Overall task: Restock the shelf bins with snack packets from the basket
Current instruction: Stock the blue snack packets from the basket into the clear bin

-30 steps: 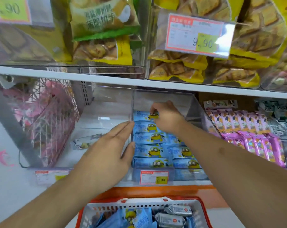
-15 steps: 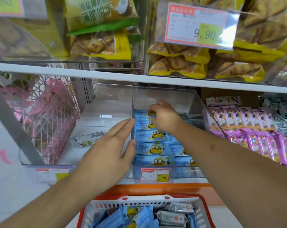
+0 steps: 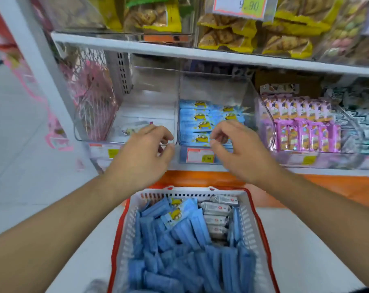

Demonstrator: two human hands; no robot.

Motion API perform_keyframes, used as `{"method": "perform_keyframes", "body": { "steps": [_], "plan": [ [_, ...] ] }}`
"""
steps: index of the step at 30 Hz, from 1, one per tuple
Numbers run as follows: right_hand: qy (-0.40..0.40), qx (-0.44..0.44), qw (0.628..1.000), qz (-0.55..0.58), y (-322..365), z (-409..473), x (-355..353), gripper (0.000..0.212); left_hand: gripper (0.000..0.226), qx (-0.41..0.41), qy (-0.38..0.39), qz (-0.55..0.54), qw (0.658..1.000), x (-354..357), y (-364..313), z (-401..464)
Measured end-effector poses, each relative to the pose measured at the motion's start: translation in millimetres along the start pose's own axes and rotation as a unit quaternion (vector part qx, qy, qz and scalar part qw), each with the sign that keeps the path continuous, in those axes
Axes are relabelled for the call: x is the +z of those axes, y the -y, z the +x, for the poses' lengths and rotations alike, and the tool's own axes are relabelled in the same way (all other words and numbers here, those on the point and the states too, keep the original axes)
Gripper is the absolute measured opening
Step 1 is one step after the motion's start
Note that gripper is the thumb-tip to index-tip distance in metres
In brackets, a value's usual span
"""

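A white basket with a red rim [image 3: 253, 210] sits low in front of me, full of blue snack packets [image 3: 179, 246] and a few silver packets [image 3: 216, 210]. On the shelf, a clear bin [image 3: 217, 85] holds rows of blue packets with a yellow cartoon figure [image 3: 200, 117]. My left hand [image 3: 141, 157] hovers in front of the bins with fingers loosely curled, holding nothing. My right hand [image 3: 240, 151] hovers in front of the blue-packet bin, fingers curled and empty. Both hands are above the basket's far edge.
A clear bin [image 3: 149, 98] to the left holds one lone packet. Pink packets [image 3: 301, 127] fill the bin on the right. A pink wire rack [image 3: 92, 102] stands at far left. Yellow biscuit bags [image 3: 253, 39] sit on the upper shelf. Price tags [image 3: 198, 155] line the shelf edge.
Both hands have pulled back out of the bins toward me and now hover empty in front of the shelf. The view has tilted down, showing more of the basket.
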State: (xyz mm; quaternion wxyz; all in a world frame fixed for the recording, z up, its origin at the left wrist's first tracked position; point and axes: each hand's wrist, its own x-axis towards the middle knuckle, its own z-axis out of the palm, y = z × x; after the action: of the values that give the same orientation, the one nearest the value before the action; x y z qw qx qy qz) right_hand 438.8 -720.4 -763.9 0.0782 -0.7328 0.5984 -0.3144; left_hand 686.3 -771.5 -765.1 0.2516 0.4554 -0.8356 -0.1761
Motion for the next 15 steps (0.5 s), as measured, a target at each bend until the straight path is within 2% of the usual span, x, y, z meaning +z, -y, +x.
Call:
{"method": "perform_keyframes", "body": {
  "steps": [1,4,6,8,10,13,15],
  "plan": [
    [0.038,0.005,0.999,-0.006,6.9,-18.4,9.1,0.007,0.014,-0.017,0.033,0.018,0.999,4.5,4.1,-10.8],
    [0.196,0.054,0.977,-0.057,4.9,-65.7,55.6,0.009,0.031,-0.076,0.190,0.123,0.971,28.5,21.5,-46.1],
    [0.300,0.112,0.942,-0.098,-10.5,-92.0,95.0,0.024,0.040,-0.131,0.293,0.203,0.925,51.0,45.7,-72.2],
    [0.363,0.181,0.907,-0.111,-27.0,-111.8,128.6,0.047,0.057,-0.227,0.352,0.221,0.881,70.6,72.1,-95.5],
    [0.368,0.270,0.884,-0.098,-42.1,-125.6,155.9,0.059,0.074,-0.295,0.394,0.200,0.847,83.9,90.2,-113.9],
    [0.344,0.376,0.858,-0.063,-56.8,-139.4,189.9,0.066,0.091,-0.360,0.402,0.128,0.832,98.3,94.4,-124.9],
    [0.304,0.409,0.860,-0.031,-61.9,-148.3,206.0,0.060,0.104,-0.378,0.405,0.113,0.825,100.2,89.5,-124.7]
  ]
}}
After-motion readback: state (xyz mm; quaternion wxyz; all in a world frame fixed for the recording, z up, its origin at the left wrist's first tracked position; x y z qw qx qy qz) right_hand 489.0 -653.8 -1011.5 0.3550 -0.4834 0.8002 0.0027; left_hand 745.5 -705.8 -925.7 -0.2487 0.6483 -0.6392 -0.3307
